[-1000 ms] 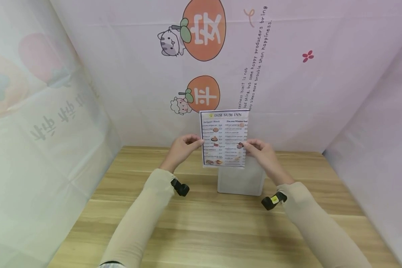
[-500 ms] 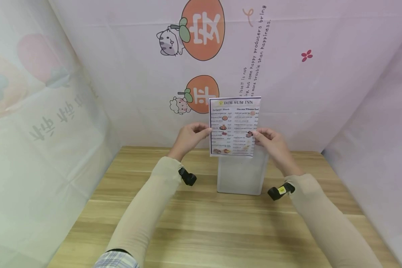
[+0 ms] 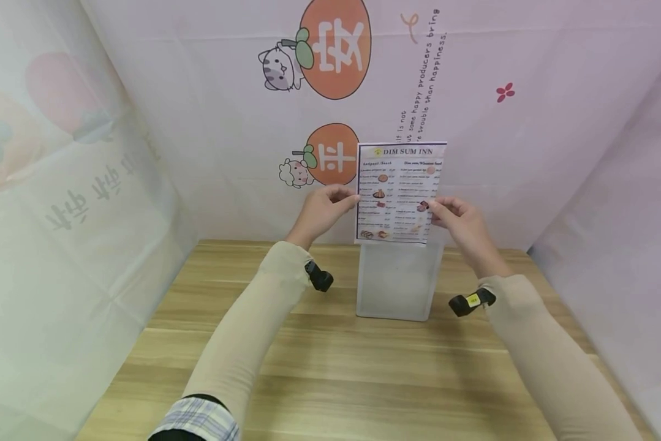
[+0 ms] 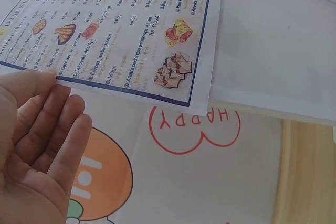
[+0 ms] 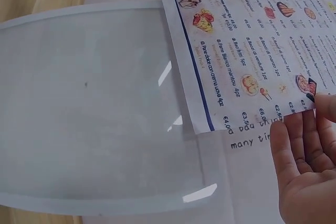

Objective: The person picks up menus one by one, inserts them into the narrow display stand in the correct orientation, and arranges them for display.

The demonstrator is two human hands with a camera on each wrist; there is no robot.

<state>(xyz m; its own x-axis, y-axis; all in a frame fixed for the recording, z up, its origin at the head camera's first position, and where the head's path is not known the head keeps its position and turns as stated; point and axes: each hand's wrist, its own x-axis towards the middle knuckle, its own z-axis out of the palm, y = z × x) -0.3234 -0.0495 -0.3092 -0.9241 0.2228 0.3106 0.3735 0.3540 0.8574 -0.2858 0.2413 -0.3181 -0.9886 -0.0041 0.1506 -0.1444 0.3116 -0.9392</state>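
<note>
A printed menu sheet (image 3: 399,193) headed "DIM SUM INN" is held up by both hands, its printed side towards me. My left hand (image 3: 323,211) pinches the left edge between thumb and fingers, and my right hand (image 3: 465,229) pinches the right edge. Just below and behind the sheet a pale, flat panel with a light frame (image 3: 396,285) stands upright on the table; the sheet hides its upper part. In the right wrist view the sheet's lower edge lies against or just in front of the panel (image 5: 94,103); whether they touch I cannot tell.
The wooden table (image 3: 336,380) ends at a pale cloth backdrop (image 3: 225,153) printed with orange fruits and text. Cloth also hangs at the left (image 3: 43,275) and right (image 3: 617,214). Each sleeve carries a small black wrist camera.
Both hands have raised the menu sheet and moved it to the right, uncovering more of the panel below. The panel stays in place.
</note>
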